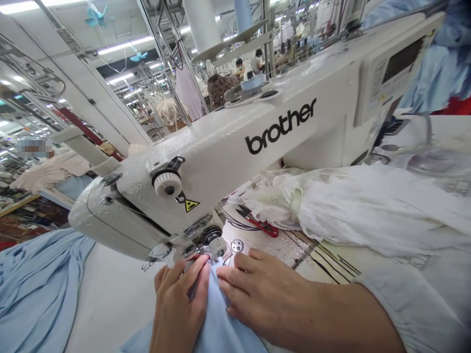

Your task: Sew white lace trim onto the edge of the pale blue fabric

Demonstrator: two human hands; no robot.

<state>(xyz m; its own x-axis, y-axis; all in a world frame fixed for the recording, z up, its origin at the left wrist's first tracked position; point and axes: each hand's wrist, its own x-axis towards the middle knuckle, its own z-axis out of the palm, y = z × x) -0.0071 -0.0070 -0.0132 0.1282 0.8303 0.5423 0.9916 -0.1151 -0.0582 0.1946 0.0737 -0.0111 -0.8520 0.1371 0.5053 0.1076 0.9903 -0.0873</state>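
Light blue fabric (217, 314) runs from the bottom edge up to the needle area of a white sewing machine (221, 162) marked "brother". Close to the presser foot, my left hand (182, 299) pinches the fabric between thumb and fingers. My right hand (261, 289) lies on the same cloth from the right, its fingers bent and pressing down on it beside the needle area. The needle and the fabric edge under the foot are mostly hidden by my fingers and the machine head.
Red-handled thread snips (257, 220) lie behind the needle on the machine bed, among dark threads. White gathered fabric (368, 201) is heaped to the right. More blue fabric (37, 284) drapes at the left. Thread cones (204, 27) stand above; people sit farther back.
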